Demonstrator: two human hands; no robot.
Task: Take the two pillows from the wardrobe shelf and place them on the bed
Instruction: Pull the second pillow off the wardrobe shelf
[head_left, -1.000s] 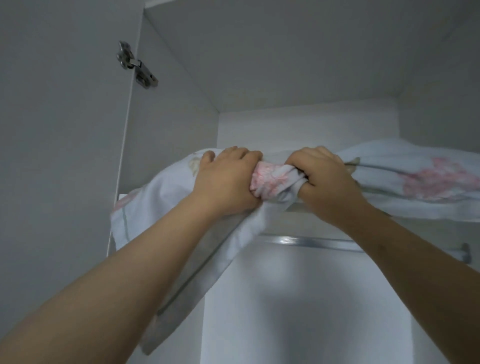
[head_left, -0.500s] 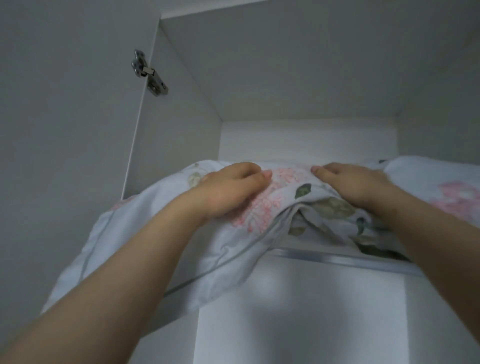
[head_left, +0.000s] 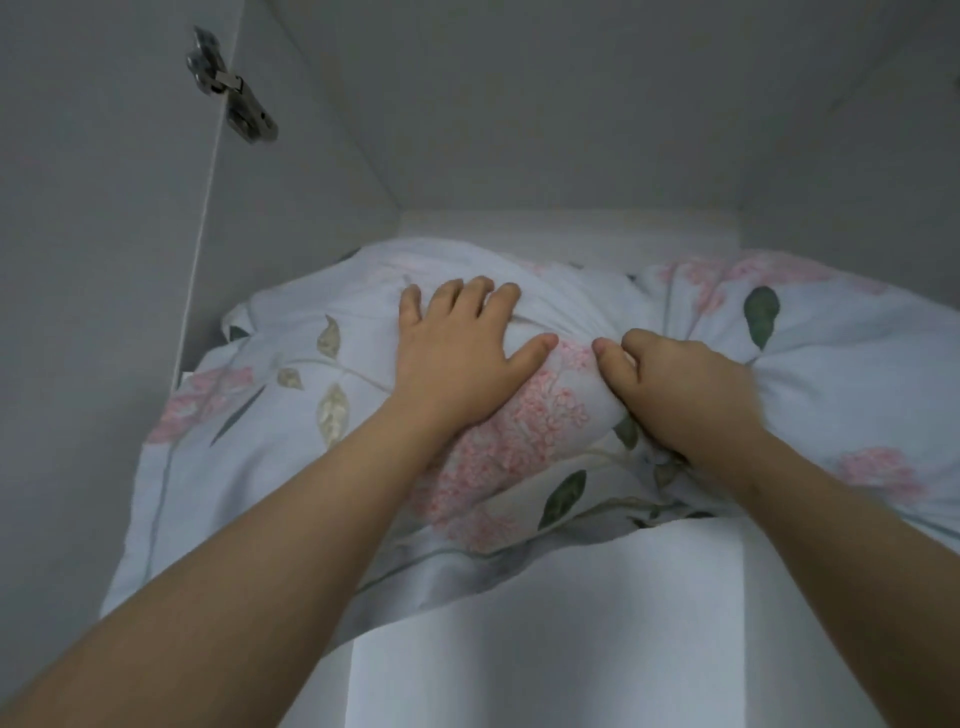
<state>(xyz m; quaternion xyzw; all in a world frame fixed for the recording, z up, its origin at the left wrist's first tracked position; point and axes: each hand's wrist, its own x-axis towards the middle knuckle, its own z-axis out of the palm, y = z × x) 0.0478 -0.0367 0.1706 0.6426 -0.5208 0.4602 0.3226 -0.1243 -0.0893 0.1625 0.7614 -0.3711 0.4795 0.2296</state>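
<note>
Though bunched, pillow (head_left: 291, 447) lengthwise left-right

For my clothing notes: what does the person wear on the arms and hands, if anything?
Nothing shows. The left hand and the right hand are bare, with no gloves, rings, watch or bracelet visible. Both forearms are uncovered down to the picture edge, so no sleeve is in view. The fingernails look short and unpainted.

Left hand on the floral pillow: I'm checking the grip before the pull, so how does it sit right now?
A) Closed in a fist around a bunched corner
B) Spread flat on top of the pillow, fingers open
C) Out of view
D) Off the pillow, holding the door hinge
B: the left hand lies palm-down with fingers spread on the floral pillow, gripping nothing.
</note>
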